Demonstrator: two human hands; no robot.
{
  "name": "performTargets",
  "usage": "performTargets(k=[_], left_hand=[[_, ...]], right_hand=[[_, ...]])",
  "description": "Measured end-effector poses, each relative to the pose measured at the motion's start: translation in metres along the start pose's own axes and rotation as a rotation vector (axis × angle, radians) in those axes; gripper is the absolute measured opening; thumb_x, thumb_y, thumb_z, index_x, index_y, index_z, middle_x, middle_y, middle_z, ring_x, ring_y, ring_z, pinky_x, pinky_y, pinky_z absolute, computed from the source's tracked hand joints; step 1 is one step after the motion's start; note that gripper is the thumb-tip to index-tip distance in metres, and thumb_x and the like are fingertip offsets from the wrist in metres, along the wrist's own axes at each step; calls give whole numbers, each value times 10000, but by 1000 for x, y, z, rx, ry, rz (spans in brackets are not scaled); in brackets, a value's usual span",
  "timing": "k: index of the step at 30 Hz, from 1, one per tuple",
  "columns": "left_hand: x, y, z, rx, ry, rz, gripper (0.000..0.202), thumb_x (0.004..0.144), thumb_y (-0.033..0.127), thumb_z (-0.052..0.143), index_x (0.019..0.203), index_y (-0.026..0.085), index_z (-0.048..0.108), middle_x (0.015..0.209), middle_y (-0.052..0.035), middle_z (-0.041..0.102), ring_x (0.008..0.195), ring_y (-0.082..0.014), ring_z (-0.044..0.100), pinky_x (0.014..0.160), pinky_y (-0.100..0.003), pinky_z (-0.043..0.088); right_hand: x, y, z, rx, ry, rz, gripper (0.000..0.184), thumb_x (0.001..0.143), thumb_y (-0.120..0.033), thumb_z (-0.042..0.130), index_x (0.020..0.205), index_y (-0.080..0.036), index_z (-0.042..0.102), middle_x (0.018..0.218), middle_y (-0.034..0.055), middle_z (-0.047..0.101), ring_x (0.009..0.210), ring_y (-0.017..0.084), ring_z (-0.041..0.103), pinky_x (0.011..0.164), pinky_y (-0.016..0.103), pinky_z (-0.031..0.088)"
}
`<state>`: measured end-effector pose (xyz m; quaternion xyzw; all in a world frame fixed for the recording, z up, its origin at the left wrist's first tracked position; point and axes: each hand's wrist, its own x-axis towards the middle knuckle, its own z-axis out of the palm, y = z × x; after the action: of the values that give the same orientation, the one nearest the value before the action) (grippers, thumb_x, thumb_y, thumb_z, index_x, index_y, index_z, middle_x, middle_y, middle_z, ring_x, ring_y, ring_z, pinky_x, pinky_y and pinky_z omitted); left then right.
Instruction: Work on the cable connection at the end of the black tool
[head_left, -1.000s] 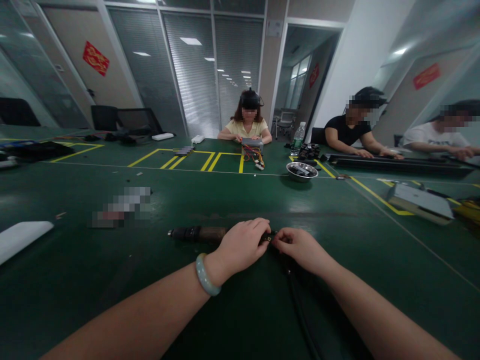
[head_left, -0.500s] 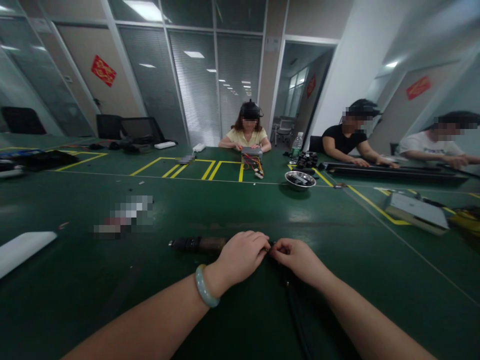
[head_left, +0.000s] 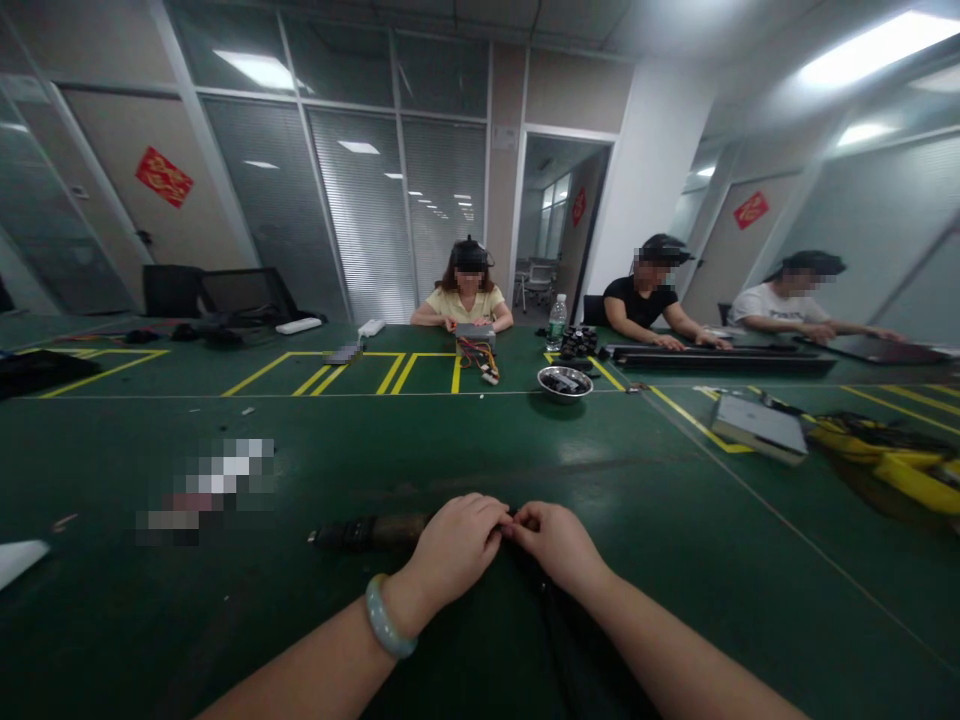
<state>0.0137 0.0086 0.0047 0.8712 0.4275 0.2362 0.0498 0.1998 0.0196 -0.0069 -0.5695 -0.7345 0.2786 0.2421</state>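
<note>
A black and brown electric screwdriver (head_left: 375,532) lies on its side on the green table, its bit pointing left. My left hand (head_left: 463,548), with a pale green bangle at the wrist, is closed over its rear end and hides that part. Close against it, my right hand (head_left: 559,545) has thumb and fingers pinched together at the tail of the tool. A dark cord (head_left: 546,598) runs from beneath the right hand toward me. The exact spot being pinched is hidden by the fingers.
Beyond my hands stands a metal bowl (head_left: 565,384) of dark parts, near a water bottle (head_left: 556,322). A grey metal box (head_left: 759,428) and a yellow-black bundle (head_left: 911,470) lie at right. A white object (head_left: 19,562) is at far left. Several people sit across the table.
The view has tilted up and turned right, so the scene sits lower and further left. My hands stay together at the screwdriver's rear end, the right still pinching.
</note>
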Motion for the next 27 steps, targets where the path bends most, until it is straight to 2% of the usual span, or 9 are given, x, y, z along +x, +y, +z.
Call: performTargets(k=[8,15,19,24,27], left_hand=[[-3,8,-4,13,23,11,220,830,135,550,1022,228,606,1085,-20,639,1028,-210,575,937,-387,443],[-6,15,-9,17,65,16,402,819,129,549,1204,242,515,1148,-35,617,1045,-215,586,931,-387,460],[-8,15,-9,25,88,26,456,824,128,538,1263,235,475,1222,-52,586,1112,-225,561,969,-402,449],[-10,18,-14,-7,134,56,421,857,128,486,1266,228,481,1241,-55,580,1161,-217,537,1043,-432,405],[-11,18,-18,-1,167,64,424,862,126,477,1272,233,480,1256,-47,575,1187,-209,522,1091,-453,361]], right_hand=[[-4,-4,6,-13,67,41,233,842,-413,594,798,-224,722,743,-2,714,656,134,622,558,222,337],[-7,-8,5,-31,58,26,178,842,-354,598,831,-227,723,785,0,720,710,143,636,590,215,369],[-7,-10,3,-37,42,10,178,860,-327,575,860,-218,716,818,1,722,726,140,640,615,211,391],[-9,-14,1,-65,45,-26,189,876,-298,551,891,-194,708,826,18,707,744,152,637,669,227,421],[-11,-19,0,-102,80,-45,161,860,-271,571,876,-192,711,866,36,684,814,173,628,760,259,428]])
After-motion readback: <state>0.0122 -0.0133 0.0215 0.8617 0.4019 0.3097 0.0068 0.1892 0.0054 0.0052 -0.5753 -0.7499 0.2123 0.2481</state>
